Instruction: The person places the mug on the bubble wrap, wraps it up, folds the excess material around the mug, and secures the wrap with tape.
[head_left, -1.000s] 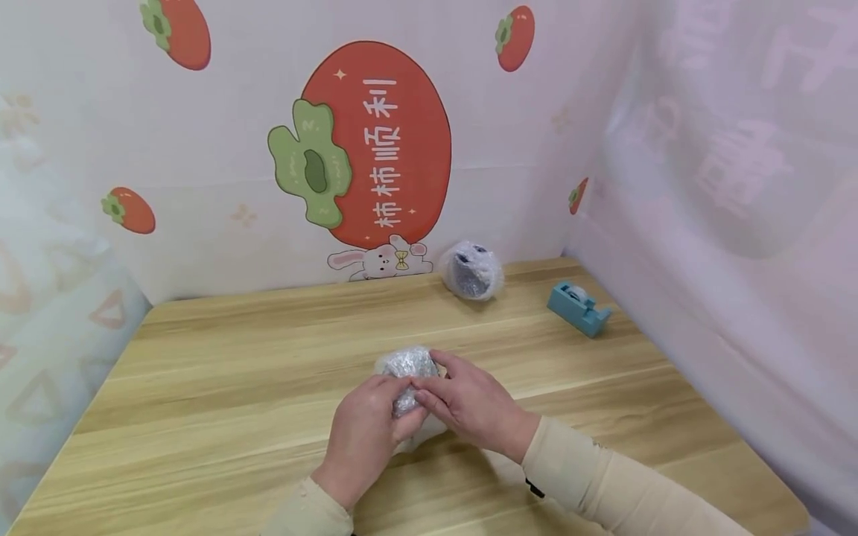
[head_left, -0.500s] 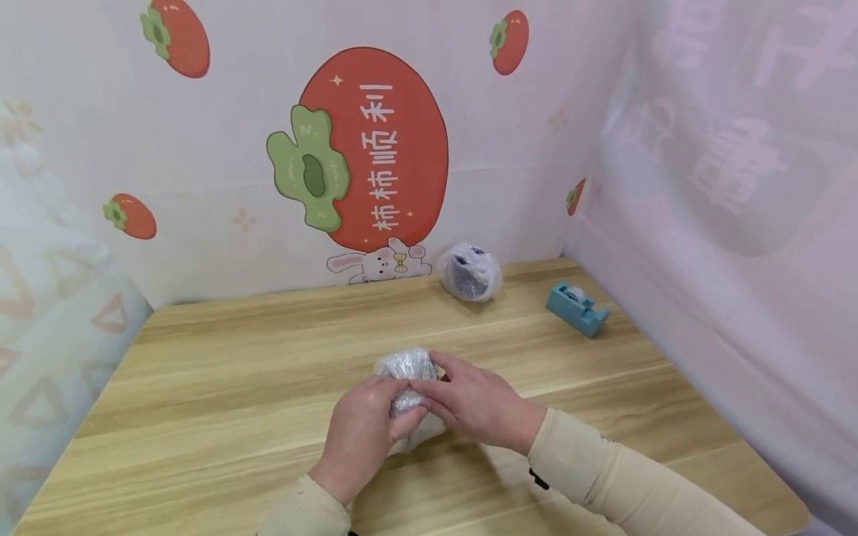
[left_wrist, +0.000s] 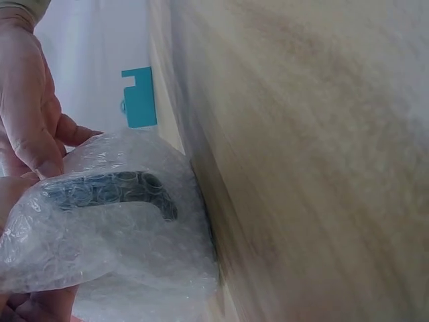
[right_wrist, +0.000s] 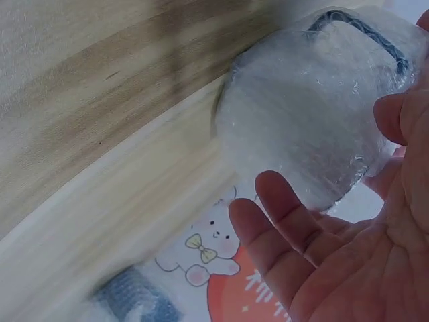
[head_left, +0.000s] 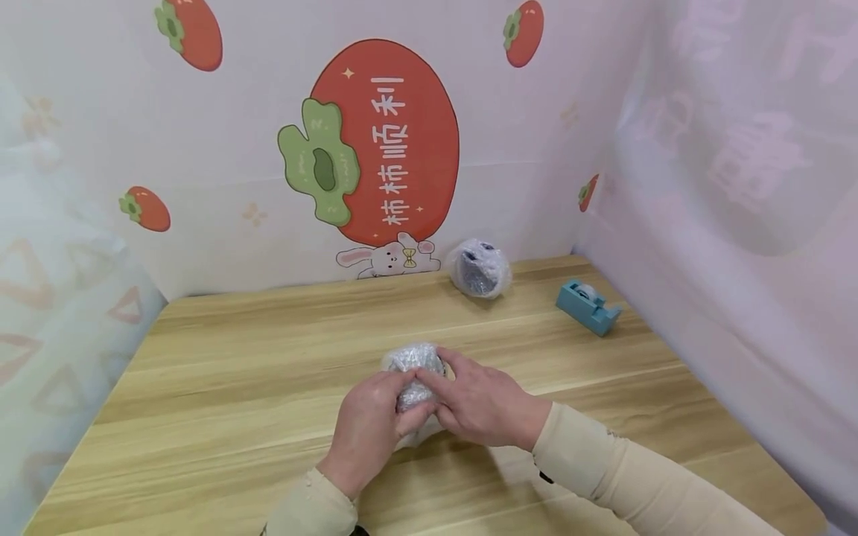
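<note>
A bundle wrapped in clear bubble wrap (head_left: 417,359) sits on the wooden table in front of me, between both hands. Through the wrap shows a dark curved strip, like a handle (left_wrist: 110,189); what is inside cannot be told for sure. My left hand (head_left: 367,417) grips the near left side, thumb and fingers around it. From the right, my right hand (head_left: 489,406) holds the wrap at the top with thumb and index finger. In the right wrist view, the other fingers (right_wrist: 281,208) of that hand spread beside the bundle (right_wrist: 295,114). The bundle's underside is hidden.
Another bubble-wrapped bundle (head_left: 479,269) stands at the table's back edge. To its right is a teal tape dispenser (head_left: 588,308) with a tape roll. The wooden table (head_left: 268,357) is bounded by a printed cloth (head_left: 234,149) behind and at the sides.
Both hands stay on the bundle, with only small shifts of the right thumb and fingers along the wrap. The head view has tilted and shifted slightly.
</note>
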{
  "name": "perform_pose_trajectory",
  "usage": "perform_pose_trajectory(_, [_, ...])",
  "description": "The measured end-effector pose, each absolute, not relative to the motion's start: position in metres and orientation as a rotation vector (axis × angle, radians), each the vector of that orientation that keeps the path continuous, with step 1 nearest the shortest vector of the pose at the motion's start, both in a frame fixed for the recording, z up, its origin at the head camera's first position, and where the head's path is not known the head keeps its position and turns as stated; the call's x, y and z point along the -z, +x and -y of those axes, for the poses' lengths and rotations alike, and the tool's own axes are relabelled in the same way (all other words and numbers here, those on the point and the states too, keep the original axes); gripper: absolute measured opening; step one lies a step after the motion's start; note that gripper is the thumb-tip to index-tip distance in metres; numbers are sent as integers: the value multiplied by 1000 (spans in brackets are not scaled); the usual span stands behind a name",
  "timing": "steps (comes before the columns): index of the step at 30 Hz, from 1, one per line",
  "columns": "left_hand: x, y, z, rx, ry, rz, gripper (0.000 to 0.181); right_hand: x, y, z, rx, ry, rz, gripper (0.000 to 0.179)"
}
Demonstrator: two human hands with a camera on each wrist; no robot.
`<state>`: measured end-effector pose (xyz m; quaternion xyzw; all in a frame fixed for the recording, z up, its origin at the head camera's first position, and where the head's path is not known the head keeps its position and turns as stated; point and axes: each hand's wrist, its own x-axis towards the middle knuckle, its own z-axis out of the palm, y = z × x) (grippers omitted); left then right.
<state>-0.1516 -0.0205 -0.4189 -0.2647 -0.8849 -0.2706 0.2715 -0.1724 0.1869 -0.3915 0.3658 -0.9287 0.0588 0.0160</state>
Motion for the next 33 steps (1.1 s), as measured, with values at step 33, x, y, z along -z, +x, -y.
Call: perform_pose_trajectory(33, [418, -150, 21, 830, -626, 2472, 43, 396, -167, -173, -273, 1012, 2858, 59])
